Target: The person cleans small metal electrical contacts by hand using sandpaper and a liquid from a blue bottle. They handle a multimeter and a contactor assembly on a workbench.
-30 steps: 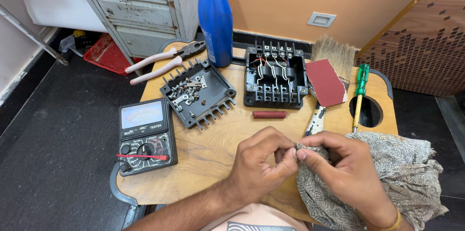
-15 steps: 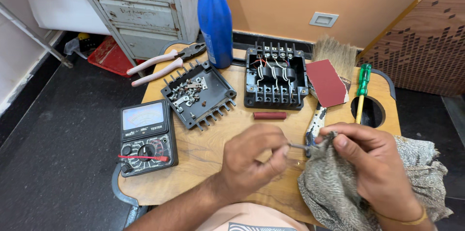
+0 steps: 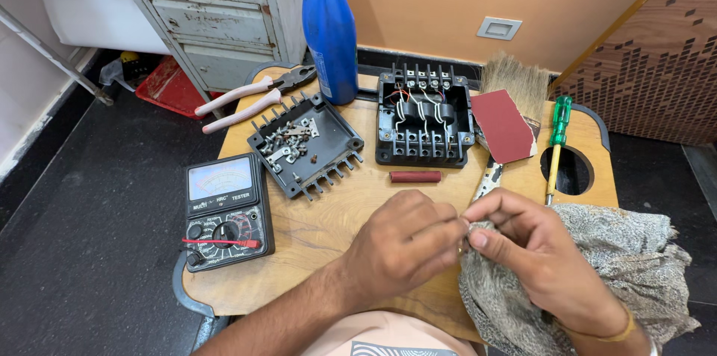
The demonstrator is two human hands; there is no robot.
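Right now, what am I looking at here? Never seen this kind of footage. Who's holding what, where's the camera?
There is no machine: a person works with two bare hands, filmed by a camera on their head that looks down at a small wooden table.

The left hand and the right hand meet at the fingertips, pinching something too small to identify. The right hand also rests against a patterned grey cloth.

On the table lie an analogue multimeter, an open black lid with small metal parts, a black terminal box with wiring, a blue bottle, pliers, a brush, red sandpaper, a green screwdriver and a small dark red cylinder.
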